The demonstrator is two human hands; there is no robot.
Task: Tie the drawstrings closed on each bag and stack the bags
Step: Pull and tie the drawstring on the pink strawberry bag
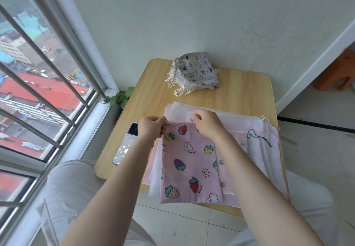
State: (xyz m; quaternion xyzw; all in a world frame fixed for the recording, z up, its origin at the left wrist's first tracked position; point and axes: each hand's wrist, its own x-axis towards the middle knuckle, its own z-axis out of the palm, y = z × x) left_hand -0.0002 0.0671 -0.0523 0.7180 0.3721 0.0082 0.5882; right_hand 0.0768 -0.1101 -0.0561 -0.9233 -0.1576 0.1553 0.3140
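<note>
A pink cloth drawstring bag printed with strawberries and rabbits (189, 164) lies at lower centre on a pile of pale flat bags (255, 145). The left hand (151, 126) pinches its top left corner; the right hand (208, 123) grips its gathered top edge. A stack of tied beige printed bags (197, 72) sits at the far edge of the light wooden table (240, 95), upper centre.

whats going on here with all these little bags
A person is working on a pink strawberry-and-rabbit drawstring bag that lies on a pile of flat bags. The left hand pinches the drawstring at the bag's top left corner, and the right hand grips its top edge. A stack of tied beige bags sits at the table's far side, with a phone near the left edge.
</note>
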